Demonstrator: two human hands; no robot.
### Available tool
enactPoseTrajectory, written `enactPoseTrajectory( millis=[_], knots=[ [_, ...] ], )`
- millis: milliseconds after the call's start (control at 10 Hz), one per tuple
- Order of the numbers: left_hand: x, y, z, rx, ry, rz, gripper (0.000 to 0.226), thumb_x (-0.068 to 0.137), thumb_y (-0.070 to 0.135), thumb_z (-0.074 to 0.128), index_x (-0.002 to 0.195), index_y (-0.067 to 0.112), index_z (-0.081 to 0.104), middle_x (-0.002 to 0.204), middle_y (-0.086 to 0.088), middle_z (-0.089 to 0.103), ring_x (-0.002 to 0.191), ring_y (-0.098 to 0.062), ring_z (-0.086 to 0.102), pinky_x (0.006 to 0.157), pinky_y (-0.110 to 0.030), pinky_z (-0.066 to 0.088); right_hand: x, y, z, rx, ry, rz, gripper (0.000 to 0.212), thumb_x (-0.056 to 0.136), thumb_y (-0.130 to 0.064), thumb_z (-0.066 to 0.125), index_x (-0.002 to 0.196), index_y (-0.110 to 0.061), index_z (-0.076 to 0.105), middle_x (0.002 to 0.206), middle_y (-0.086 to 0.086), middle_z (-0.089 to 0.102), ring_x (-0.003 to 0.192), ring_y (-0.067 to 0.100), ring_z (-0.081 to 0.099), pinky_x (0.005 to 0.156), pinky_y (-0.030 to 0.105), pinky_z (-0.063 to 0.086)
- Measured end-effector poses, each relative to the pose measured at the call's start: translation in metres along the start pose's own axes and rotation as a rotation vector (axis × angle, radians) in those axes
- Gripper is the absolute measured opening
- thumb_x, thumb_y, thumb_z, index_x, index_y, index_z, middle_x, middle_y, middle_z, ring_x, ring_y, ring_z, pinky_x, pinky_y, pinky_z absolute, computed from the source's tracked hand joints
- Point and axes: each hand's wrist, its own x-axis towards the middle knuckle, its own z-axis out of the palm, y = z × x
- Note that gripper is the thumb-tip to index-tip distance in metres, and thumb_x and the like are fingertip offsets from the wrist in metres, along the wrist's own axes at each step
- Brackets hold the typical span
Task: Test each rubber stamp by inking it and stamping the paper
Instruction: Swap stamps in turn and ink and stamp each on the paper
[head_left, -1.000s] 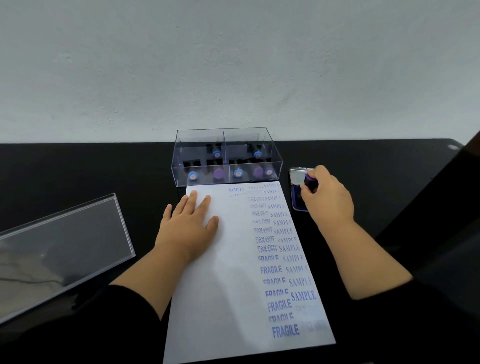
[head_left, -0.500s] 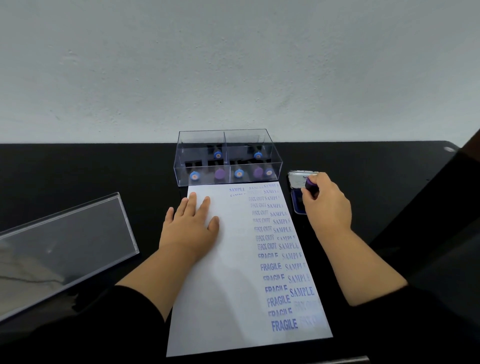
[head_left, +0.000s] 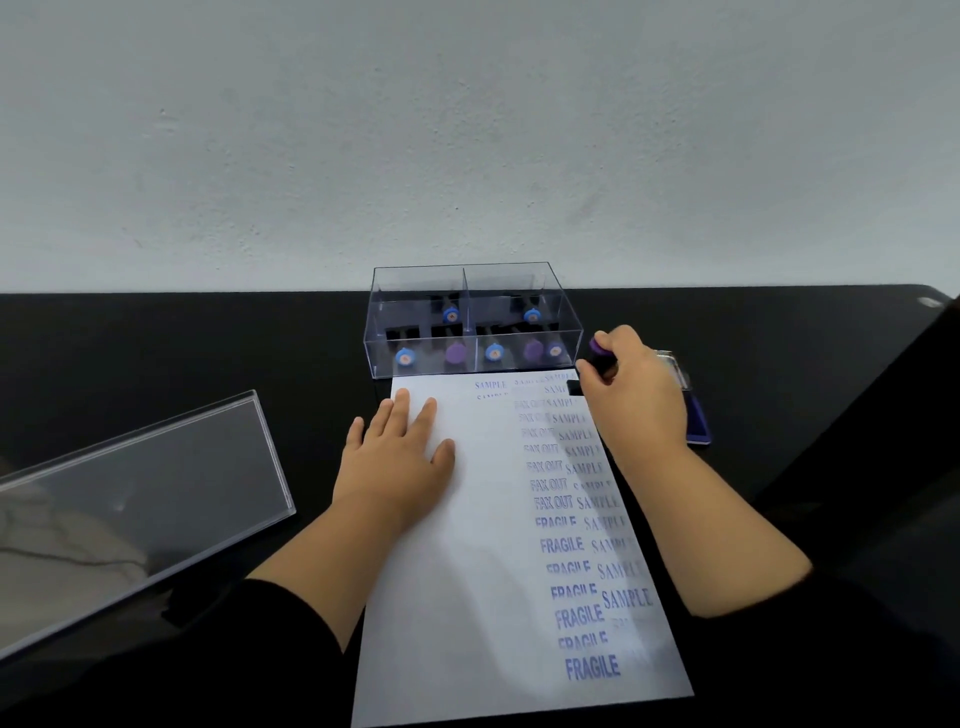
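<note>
Black table (head_left: 182, 353) is running up to a pale wall, carrying a sheet of paper (head_left: 467, 571) printed with blue SAMPLE, FAX OUT and FRAGILE marks. Left hand (head_left: 395, 457) is lying flat on the paper, fingers straight, pointing toward 12 o'clock. Right hand (head_left: 636, 395) is curling around a purple-topped stamp (head_left: 600, 358), its grip tight, holding the black base at the paper's 1 o'clock corner. An ink pad (head_left: 696, 421) is sitting just beside that wrist at 3 o'clock. A clear box (head_left: 467, 280) of stamps is standing at 12 o'clock, its lid (head_left: 156, 493) lying at 9 o'clock.
</note>
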Motion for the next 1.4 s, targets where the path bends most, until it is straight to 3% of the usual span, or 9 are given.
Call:
enactPoseTrajectory(
  millis=[600,1000,1400],
  knots=[
    [0.003,-0.002,0.0,-0.03,-0.003,0.003,0.058,0.099,0.049,0.018,0.152,0.033,-0.001,0.159,0.002,-0.014,0.146,-0.013,-0.013,0.117,-0.039,-0.009,-0.008,-0.035,0.064,0.08,-0.152,-0.073,0.024,0.091,-0.03,0.058,0.113,-0.021,0.054,0.108,-0.001,0.062,0.087,0.02,0.059,0.072,0.03,0.044],
    [0.003,-0.002,0.001,-0.019,-0.006,0.001,0.059,0.099,0.05,0.017,0.151,0.033,-0.002,0.159,0.002,-0.014,0.146,-0.013,-0.012,0.116,-0.039,-0.009,-0.013,-0.041,0.068,0.025,-0.185,-0.072,0.024,0.092,-0.027,0.055,0.115,-0.02,0.053,0.107,0.0,0.06,0.089,0.023,0.056,0.068,0.029,0.04],
    [0.004,-0.002,0.0,-0.025,-0.007,-0.002,0.058,0.099,0.05,0.017,0.151,0.033,-0.002,0.159,0.003,-0.014,0.146,-0.013,-0.012,0.117,-0.039,-0.009,-0.014,-0.039,0.07,0.025,-0.189,-0.086,0.026,0.093,-0.029,0.054,0.117,-0.021,0.052,0.108,0.0,0.06,0.091,0.023,0.057,0.071,0.033,0.045]
  ],
)
